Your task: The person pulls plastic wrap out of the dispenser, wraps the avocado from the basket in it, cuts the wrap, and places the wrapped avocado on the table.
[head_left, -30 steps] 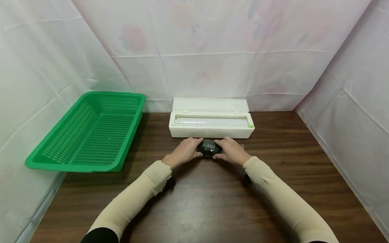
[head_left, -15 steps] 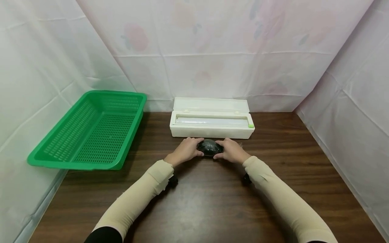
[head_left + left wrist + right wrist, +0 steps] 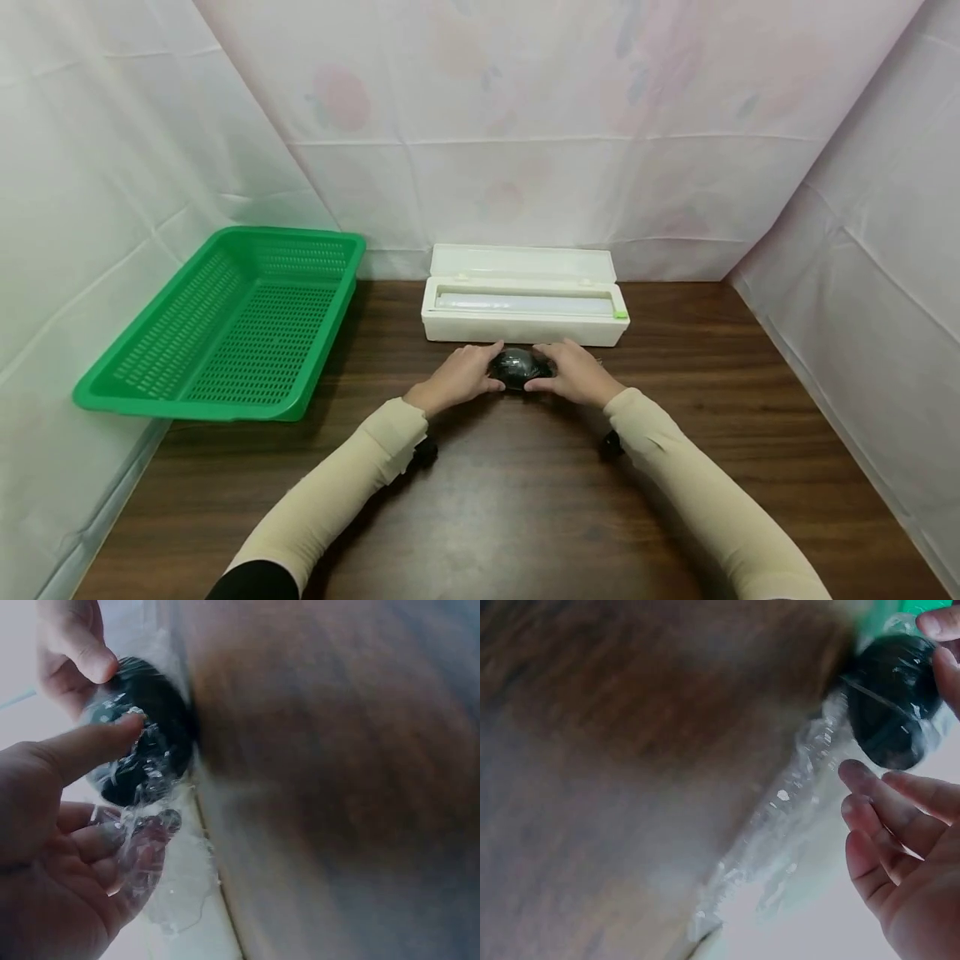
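A dark round object (image 3: 516,367) is being held at frame centre by the left hand (image 3: 457,379) and right hand (image 3: 573,377).
It is being gripped in glossy, crinkled clear film (image 3: 795,802), below the white dispenser box (image 3: 523,307); no writing is readable.

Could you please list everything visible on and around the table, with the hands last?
Dark round object: one, black, wrapped in clear film, on the table in front of the dispenser, between both hands.
Clear film: one loose sheet, transparent, round the object and trailing onto the table.
Film dispenser box: one, white, lid open, at the table's far edge.
Basket: one, green, perforated, at the far left.
Table: one, dark brown wood.
Cloth backdrop: white, behind and beside.
Left hand: holds the object's left side.
Right hand: holds its right side.
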`<state>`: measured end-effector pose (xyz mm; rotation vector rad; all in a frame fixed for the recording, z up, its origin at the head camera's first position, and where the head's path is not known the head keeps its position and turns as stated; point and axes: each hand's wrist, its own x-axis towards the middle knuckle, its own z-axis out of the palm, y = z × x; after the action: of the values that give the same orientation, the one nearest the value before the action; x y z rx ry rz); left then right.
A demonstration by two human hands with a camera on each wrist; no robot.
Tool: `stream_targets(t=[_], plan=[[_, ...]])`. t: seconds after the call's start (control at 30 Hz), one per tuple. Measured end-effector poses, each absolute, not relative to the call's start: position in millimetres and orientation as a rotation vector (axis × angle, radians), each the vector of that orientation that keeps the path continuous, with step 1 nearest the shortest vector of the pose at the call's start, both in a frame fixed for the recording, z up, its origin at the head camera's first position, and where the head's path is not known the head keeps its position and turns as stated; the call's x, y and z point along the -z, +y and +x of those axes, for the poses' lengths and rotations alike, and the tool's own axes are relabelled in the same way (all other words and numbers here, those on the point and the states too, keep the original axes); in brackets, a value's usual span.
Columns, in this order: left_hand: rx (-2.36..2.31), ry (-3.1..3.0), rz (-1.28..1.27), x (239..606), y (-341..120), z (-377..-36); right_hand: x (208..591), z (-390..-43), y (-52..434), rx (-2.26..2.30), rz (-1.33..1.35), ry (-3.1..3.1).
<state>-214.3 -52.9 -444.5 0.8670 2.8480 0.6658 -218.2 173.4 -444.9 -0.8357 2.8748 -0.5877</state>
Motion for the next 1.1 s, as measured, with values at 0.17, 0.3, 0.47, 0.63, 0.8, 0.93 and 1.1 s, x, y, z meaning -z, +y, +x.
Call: stream_targets(t=[0.17,0.3,0.47,0.63,0.8,0.93,1.1], plan=[[-0.853,2.864,0.850,440.9,-55.7,-213.3,439.7,-219.1,175.3,0.682,-0.824,2.835],[-0.896,2.940,0.902,441.7,-57.5,-213.5,440.2,-224.5,175.1,0.761,-0.823,2.731],[-0.930,2.988,0.909,442.4,-57.2,-213.1,439.9,-231.4,175.9,0.782,-0.827,2.658],[-0.955,3.015,0.909,442.8,-56.7,-212.5,431.2,-234.3,171.5,0.744,-0.816,2.631],[-0.923,2.981,0.937,442.4,-56.3,-210.7,428.3,-235.4,167.5,0.730,-0.744,2.535],[-0.882,2.933,0.964,440.9,-55.6,-209.4,428.6,-234.7,168.5,0.729,-0.693,2.503],[-0.905,2.902,0.952,441.1,-56.5,-208.8,427.9,-234.4,171.0,0.858,-0.613,2.440]])
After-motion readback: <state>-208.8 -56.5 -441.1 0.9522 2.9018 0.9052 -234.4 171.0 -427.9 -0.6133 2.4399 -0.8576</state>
